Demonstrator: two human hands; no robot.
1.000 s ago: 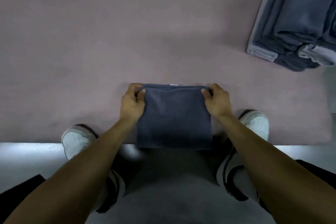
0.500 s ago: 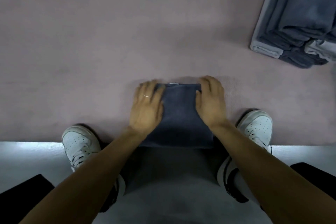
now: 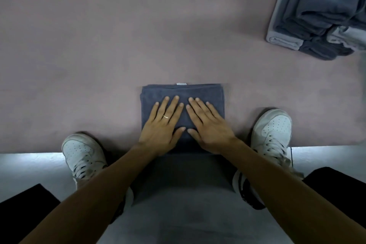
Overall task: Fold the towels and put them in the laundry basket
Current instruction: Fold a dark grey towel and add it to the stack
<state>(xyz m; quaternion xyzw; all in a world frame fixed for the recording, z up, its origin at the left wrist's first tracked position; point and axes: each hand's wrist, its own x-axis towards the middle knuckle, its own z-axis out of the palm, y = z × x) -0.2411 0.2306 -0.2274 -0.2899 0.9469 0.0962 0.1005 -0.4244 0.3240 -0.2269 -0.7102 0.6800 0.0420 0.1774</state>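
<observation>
Towel (image 3: 183, 93) lies folded, left hand (image 3: 161, 127) and right hand (image 3: 210, 127) pressing flat.

Dark blue towel (image 3: 183, 95) folded into square, flat on pink mat; folded towel stack (image 3: 316, 12) far right.

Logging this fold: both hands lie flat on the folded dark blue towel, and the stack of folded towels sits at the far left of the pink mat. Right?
Not quite: the head view shows the stack of folded towels at the far right. Left hand and right hand do lie flat on the dark blue towel.
</observation>
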